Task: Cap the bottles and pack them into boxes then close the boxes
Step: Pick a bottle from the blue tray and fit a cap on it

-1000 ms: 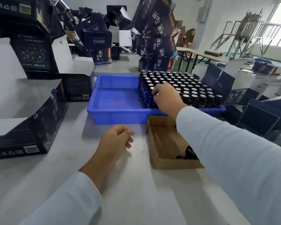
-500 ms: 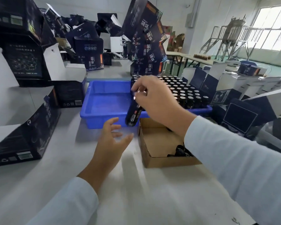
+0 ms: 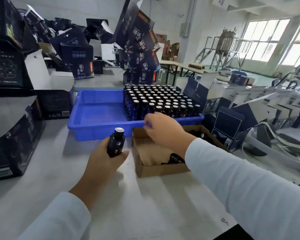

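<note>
Left hand: gripping one dark bottle upright, fingers and thumb wrapping its lower body, above the grey table; half a second ago this hand was spread empty while the right one was carrying the bottle, so the bottle is now handed over

Bottle top: showing a pale open mouth just above the left fingers, no cap on it yet

Right hand: hovering over the far edge of the cardboard tray, its back towards the camera; the fingertips are blurring with motion, so I cannot tell whether they are pinching anything or hanging loose

Cardboard tray: sitting just right of the left fingers and beneath the right wrist; a few small dark pieces, probably caps, are lying in its near corner

Blue crate: lying just beyond both sets of fingers, its left half bare, its right half holding packed rows of upright bottles with pale tops

Printed boxes: standing open well to the left of the left fingers, more piled behind the crate

What this is meaning for the task: with the bottle steadied in the left hand, the right appears to be freeing itself to fetch a cap; capping is likely next, boxing still waiting
</note>
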